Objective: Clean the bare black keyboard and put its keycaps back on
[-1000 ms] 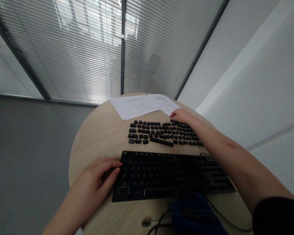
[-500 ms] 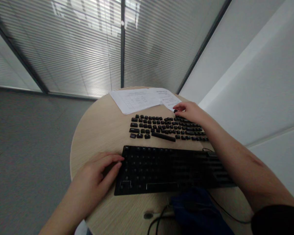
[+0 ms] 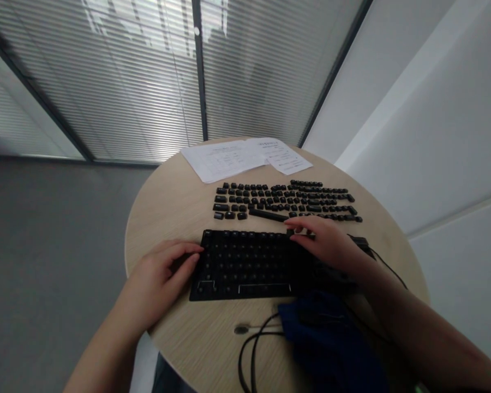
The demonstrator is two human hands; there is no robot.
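Note:
A black keyboard base with its keycaps off lies on the round wooden table. Behind it, loose black keycaps are laid out in rows. My left hand rests against the keyboard's left edge, fingers curled on it. Over the top row near the middle, my right hand pinches a small black keycap between thumb and fingers.
White printed papers lie at the table's far side. A dark blue cloth and a black cable sit at the near edge. Glass walls with blinds stand behind, and a white wall rises to the right.
My right hand has come back from the far row of loose keycaps to the keyboard's top row, carrying a keycap. The left hand stayed at the keyboard's left edge.

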